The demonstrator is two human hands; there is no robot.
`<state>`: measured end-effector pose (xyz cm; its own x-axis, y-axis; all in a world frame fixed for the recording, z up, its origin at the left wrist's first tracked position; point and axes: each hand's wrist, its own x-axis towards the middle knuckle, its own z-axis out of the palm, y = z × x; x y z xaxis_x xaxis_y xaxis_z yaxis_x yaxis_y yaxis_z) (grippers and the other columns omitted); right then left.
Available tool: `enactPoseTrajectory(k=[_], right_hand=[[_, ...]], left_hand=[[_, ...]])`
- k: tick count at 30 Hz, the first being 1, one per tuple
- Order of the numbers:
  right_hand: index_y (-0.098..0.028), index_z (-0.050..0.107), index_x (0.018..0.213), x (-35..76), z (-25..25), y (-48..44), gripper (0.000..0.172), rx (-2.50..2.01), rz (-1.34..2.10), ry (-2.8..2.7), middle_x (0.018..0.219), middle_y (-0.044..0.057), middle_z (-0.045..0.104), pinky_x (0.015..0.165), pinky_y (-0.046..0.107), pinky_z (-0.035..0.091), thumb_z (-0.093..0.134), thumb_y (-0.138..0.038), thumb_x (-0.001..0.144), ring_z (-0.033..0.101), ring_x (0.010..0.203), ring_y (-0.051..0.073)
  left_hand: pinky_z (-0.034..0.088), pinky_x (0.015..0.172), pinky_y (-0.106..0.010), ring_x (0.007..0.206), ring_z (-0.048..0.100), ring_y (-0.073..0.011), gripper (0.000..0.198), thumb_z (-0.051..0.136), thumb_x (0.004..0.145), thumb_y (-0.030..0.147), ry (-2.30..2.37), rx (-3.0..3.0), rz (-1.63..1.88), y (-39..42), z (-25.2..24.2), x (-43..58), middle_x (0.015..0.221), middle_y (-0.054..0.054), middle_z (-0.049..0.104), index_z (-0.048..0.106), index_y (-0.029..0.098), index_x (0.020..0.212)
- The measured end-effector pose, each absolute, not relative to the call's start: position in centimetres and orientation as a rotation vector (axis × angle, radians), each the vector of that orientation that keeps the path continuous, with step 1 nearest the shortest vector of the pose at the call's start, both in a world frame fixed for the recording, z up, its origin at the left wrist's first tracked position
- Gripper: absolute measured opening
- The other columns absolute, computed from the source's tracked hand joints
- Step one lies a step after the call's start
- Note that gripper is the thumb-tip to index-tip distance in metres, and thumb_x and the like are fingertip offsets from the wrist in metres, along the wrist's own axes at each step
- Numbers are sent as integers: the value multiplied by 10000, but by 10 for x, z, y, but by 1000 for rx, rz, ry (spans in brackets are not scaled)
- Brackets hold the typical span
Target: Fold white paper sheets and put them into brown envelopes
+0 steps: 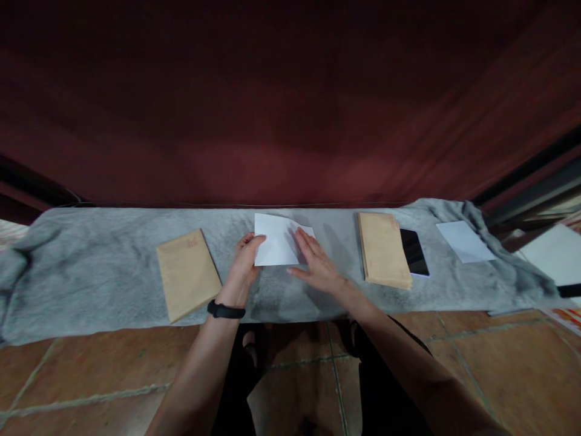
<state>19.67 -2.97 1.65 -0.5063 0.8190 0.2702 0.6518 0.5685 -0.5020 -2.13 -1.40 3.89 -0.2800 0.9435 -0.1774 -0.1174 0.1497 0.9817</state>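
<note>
A white sheet of paper (276, 245), looking folded, is in front of me over the grey cloth. My left hand (247, 257) grips its left edge, thumb on top and fingers underneath. Flat against the paper's right part lies my right hand (314, 261), its fingers stretched out and its thumb apart. Left of my hands rests a brown paper envelope (188, 275) with faint red print. To the right is a stack of similar brown envelopes (385, 251).
A dark-screened phone or tablet (414, 251) lies partly under the envelope stack. Farther right is another white sheet (465, 241). The grey cloth (113, 260) covers a long narrow surface against a dark red backing (290, 121). Brown floor tiles (113, 369) lie below.
</note>
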Motion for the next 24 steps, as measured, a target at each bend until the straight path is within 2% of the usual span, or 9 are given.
enactPoseTrajectory(k=[2, 5, 7, 9, 11, 13, 17, 22, 24], right_hand=[[-218, 228, 1657, 188, 21, -35, 747, -1183, 482, -2314, 1717, 66, 255, 1297, 445, 254, 517, -443, 1006, 252, 1580, 232], [-212, 415, 1585, 183, 25, -29, 554, -1228, 653, -1969, 1592, 62, 498, 1239, 402, 370, 365, -344, 1049, 463, 1470, 209], [-189, 526, 1499, 184, 26, -20, 529, -1205, 822, -1583, 1428, 81, 656, 1147, 419, 481, 321, -413, 1066, 606, 1333, 229], [-154, 581, 1420, 185, 27, -12, 570, -1130, 969, -1237, 1277, 104, 738, 1046, 441, 559, 326, -516, 1061, 685, 1212, 257], [-126, 587, 1384, 184, 25, -8, 606, -1048, 1075, -1031, 1227, 126, 753, 981, 439, 596, 354, -570, 1045, 707, 1169, 271], [-121, 588, 1360, 181, 20, -8, 601, -999, 1153, -967, 1258, 142, 739, 957, 429, 608, 390, -579, 1025, 702, 1183, 277], [-151, 625, 1253, 182, -2, -8, 474, -1022, 1215, -909, 1237, 142, 744, 928, 435, 614, 507, -501, 955, 723, 1129, 286], [-191, 632, 1144, 217, -31, 3, 390, -1268, 1106, -761, 1049, 94, 774, 771, 388, 624, 613, -410, 822, 751, 905, 249], [-186, 612, 1175, 233, -36, 8, 421, -1322, 1048, -763, 1055, 93, 763, 796, 391, 612, 599, -401, 814, 740, 914, 239]], left_hand=[[591, 714, -340, 868, 733, -248, 361, 705, 742, 423, 1304, 813, 1336, -14, 44, -15, 924, -81, 764, 662, 161, 987], [604, 841, -370, 1111, 704, -272, 444, 552, 881, 568, 1178, 820, 1329, -14, 46, -7, 1155, -130, 742, 657, 175, 1060], [592, 906, -364, 1240, 647, -257, 484, 473, 936, 602, 1228, 838, 1329, -15, 43, -3, 1317, -131, 684, 643, 195, 1136], [582, 915, -342, 1285, 617, -246, 466, 566, 919, 542, 1325, 817, 1313, -18, 36, 3, 1401, -111, 643, 609, 218, 1251], [587, 880, -338, 1244, 642, -255, 539, 686, 862, 449, 1326, 770, 1273, -22, 30, 11, 1398, -104, 654, 574, 229, 1341], [599, 858, -362, 1167, 682, -270, 583, 745, 814, 381, 1221, 736, 1230, -26, 25, 21, 1355, -116, 686, 590, 210, 1350], [589, 928, -390, 1065, 715, -261, 625, 759, 721, 218, 1202, 793, 1279, -24, 17, 23, 1254, -108, 737, 618, 168, 1328], [595, 890, -385, 952, 724, -227, 928, 688, 676, 91, 1515, 1059, 1171, -8, 1, -14, 1132, -55, 766, 401, 202, 1552], [597, 881, -377, 942, 727, -228, 980, 682, 645, 65, 1577, 1152, 1070, -3, -6, -29, 1102, -48, 768, 380, 191, 1570]])
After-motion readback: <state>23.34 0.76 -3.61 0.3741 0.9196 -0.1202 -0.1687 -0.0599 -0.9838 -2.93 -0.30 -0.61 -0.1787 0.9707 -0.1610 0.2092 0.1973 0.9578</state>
